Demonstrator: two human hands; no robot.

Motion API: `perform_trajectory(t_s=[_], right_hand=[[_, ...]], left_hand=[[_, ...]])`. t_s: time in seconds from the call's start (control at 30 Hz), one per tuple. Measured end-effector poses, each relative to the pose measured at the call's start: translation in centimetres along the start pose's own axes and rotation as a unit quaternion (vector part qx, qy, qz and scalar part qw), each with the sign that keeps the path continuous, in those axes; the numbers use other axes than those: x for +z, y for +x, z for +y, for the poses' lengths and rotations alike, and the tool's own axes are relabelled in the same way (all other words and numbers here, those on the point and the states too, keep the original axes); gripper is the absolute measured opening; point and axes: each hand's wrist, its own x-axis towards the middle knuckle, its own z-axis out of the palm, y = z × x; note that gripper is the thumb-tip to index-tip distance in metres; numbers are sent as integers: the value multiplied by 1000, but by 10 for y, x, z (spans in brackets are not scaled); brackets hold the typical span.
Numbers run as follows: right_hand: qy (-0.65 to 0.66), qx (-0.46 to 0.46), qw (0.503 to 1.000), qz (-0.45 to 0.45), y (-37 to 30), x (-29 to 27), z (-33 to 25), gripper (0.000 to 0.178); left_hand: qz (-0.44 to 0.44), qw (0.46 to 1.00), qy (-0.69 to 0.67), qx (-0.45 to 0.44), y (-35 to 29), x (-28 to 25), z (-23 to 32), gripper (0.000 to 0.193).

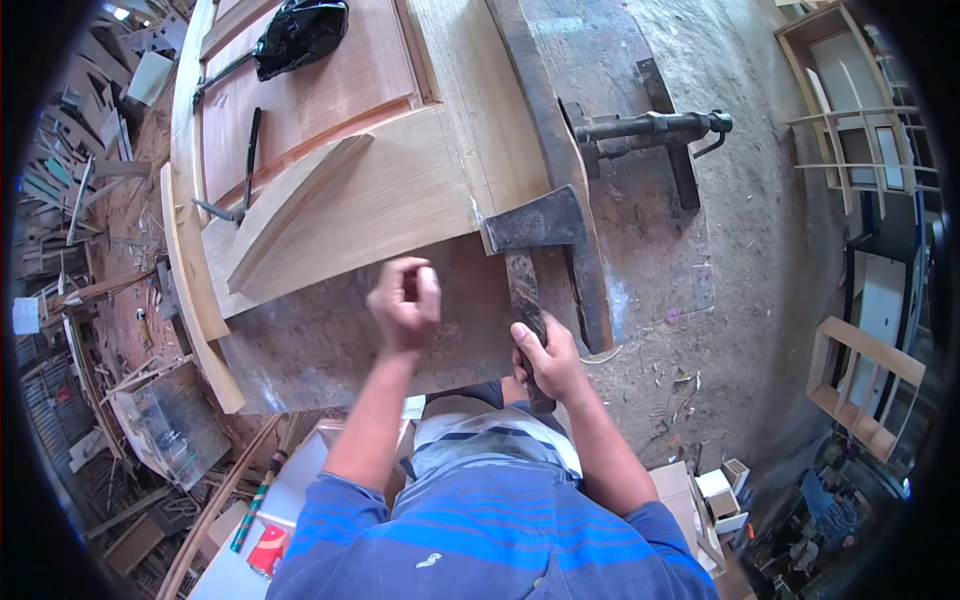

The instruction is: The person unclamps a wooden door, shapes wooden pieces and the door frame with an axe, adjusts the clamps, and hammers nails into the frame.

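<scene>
My right hand (pixel 550 358) is wrapped round the dark wooden handle of an axe (pixel 535 222). The broad metal axe head lies over the near right corner of a panelled wooden door (pixel 455 165), beside a dark, worn plank (pixel 575 200). Left of the axe, just off the door's near edge, my left hand (pixel 408 305) is raised with its fingers curled toward the thumb. Whatever that hand may hold is too small or hidden to make out. A pale shaped wood piece (pixel 295 210) lies slanted on the door.
A metal screw clamp (pixel 650 128) sits right of the plank on the workbench (pixel 660 255). A black plastic bag (pixel 300 40) and a thin black tool (pixel 252 160) rest on the door. Wood scraps (pixel 90 180) crowd the left; wooden frames (pixel 865 385) stand at right.
</scene>
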Motion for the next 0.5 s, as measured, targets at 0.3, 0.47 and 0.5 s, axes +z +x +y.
perform_trajectory(t_s=[0.3, 0.47, 0.5], right_hand=[[-39, 30, 999, 8, -4, -7, -9, 34], [-69, 13, 998, 1, -2, -10, -3, 34], [-72, 13, 997, 0, -1, -11, -1, 34]], left_hand=[[-11, 657, -681, -322, 41, 84, -2, 53], [-17, 642, -705, -301, 40, 87, -7, 53], [-24, 640, -710, -292, 42, 88, -7, 53]])
